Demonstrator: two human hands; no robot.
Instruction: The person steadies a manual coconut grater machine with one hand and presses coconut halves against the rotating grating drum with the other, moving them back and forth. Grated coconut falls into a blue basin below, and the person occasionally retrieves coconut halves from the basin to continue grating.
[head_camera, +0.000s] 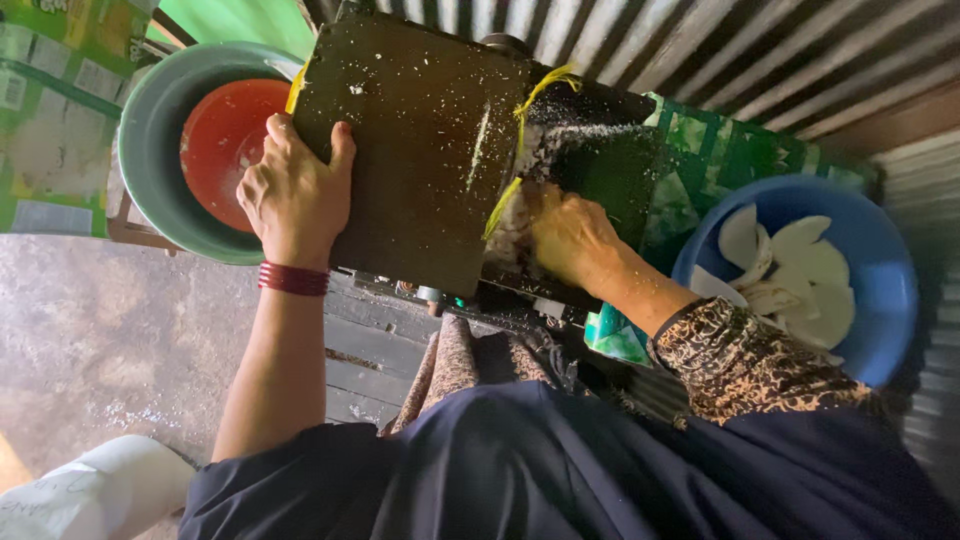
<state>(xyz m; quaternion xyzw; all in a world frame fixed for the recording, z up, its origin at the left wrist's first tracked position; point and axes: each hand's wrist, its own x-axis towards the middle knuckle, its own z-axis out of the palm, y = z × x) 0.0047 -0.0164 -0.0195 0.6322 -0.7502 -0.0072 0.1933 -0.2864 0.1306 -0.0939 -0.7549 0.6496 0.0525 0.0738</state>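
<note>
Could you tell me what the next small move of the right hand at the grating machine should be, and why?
Probably press a little further in: the right hand is at the opening of the grating machine, the left hand steadies its cover, and white coconut pieces wait in the blue bowl.

Just one view here, a head cam looking almost straight down, pretty close in. The wearer's lap fills the bottom edge, both forearms reach up into the middle, and a dark grating machine sits center top. Concrete floor runs along the left, corrugated metal wall top right.
</note>
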